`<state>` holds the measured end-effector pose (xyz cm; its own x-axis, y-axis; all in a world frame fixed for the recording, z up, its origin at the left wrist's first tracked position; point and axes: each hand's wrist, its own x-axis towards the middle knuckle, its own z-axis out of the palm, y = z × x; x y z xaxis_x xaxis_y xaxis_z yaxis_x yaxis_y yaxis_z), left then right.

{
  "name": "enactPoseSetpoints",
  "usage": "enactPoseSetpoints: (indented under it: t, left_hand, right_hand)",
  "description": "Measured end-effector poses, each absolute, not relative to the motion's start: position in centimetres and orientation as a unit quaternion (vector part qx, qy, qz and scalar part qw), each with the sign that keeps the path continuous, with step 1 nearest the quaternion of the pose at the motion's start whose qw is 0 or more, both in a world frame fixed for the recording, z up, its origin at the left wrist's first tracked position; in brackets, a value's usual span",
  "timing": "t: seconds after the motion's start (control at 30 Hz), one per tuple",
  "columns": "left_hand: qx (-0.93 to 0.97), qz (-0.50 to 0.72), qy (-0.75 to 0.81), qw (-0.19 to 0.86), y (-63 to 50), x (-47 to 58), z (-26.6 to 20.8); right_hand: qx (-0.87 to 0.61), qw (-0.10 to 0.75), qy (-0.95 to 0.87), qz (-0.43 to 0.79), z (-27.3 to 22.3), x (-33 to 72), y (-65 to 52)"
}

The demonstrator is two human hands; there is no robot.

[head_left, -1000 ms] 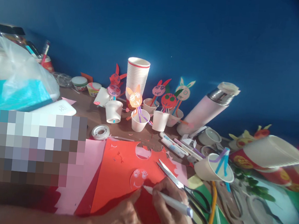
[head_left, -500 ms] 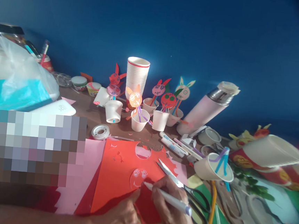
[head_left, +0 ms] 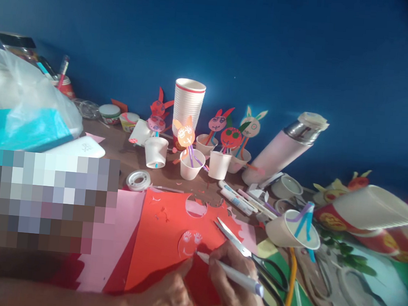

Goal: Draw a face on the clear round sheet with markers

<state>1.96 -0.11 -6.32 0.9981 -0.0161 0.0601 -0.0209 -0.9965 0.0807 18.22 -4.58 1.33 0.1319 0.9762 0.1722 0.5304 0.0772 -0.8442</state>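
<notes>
My right hand [head_left: 234,277] grips a white marker pen [head_left: 243,278] with a lilac end, its tip by the right edge of a round face cut-out [head_left: 189,245]. The cut-out is red, with eyes, lashes and a smile drawn in pale lines, and lies on a red paper sheet [head_left: 159,215]. My left hand [head_left: 168,295] rests on that sheet, its index finger stretched out just below the face; its other fingers are partly hidden. Scissors [head_left: 234,236] with black handles lie partly open beyond my right hand. Pink paper [head_left: 118,236] shows under the red sheet.
Small white cups [head_left: 191,171] with straw-and-paper figures stand behind the paper, before a tall cup stack [head_left: 189,105]. A pink thermos [head_left: 278,155] leans at the right. Pens [head_left: 237,201], a tape roll [head_left: 138,180] and another cup [head_left: 283,226] lie nearby. A blurred patch covers the left.
The whole view has shifted very slightly. Both hands and the marker pen hold nearly the same place, with the pen tip still beside the drawn face.
</notes>
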Motion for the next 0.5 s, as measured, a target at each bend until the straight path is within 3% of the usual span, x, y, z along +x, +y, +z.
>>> enactPoseSetpoints:
  t: [0.23,0.5]
  left_hand:
    - [0.999,0.035,-0.005,0.021,-0.3,2.0,-5.8]
    - [0.996,0.061,0.001,0.059,-0.1,2.0,-6.3]
  right_hand:
    - [-0.617,0.416,-0.617,0.256,1.9,18.3,-4.3]
    - [-0.569,0.524,-0.616,0.151,1.9,18.5,-4.5]
